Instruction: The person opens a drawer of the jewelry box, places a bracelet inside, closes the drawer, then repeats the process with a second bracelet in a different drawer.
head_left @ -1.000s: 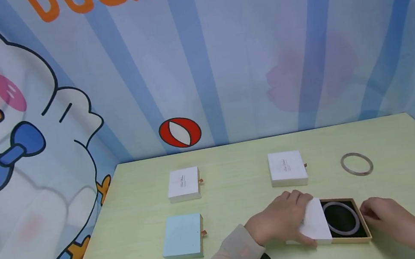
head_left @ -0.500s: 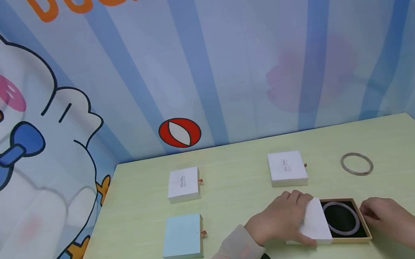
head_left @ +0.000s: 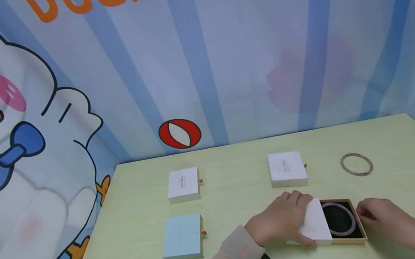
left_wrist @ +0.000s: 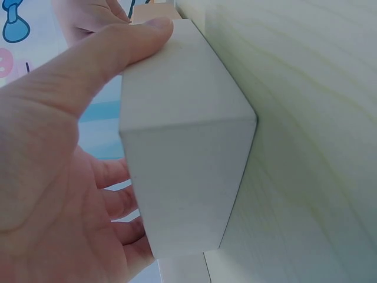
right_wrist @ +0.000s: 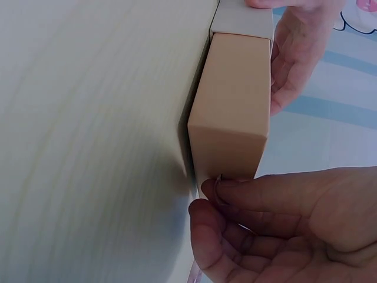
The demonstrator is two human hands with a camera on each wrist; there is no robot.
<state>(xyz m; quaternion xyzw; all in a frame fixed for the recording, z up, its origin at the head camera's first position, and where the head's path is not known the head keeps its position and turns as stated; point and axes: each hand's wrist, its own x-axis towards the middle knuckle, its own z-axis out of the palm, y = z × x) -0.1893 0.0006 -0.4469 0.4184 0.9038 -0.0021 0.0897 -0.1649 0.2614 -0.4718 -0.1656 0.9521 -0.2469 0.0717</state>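
A white sliding box (head_left: 316, 224) lies at the table's front right, its tan drawer (head_left: 349, 241) partly out. Inside, a pale purple ring-shaped bangle (head_left: 355, 223) lies on black padding. My left hand (head_left: 286, 217) grips the white sleeve; in the left wrist view its thumb (left_wrist: 147, 35) lies along one side, the other fingers across the opposite side. My right hand (head_left: 387, 217) is at the drawer's outer end. In the right wrist view, its thumb and curled index finger meet at a thin loop, seemingly the pull tab (right_wrist: 219, 183), mostly hidden by the thumb.
Behind stands a white box (head_left: 287, 168), with a grey bangle (head_left: 358, 173) to its right. Farther left are another white box (head_left: 184, 185) and a light blue box (head_left: 182, 237). A printed wall (head_left: 230, 57) borders the table's back edge.
The drawer has slid a little to the left, into the sleeve, and my right hand has moved left with it. My left hand stays in place on the sleeve.
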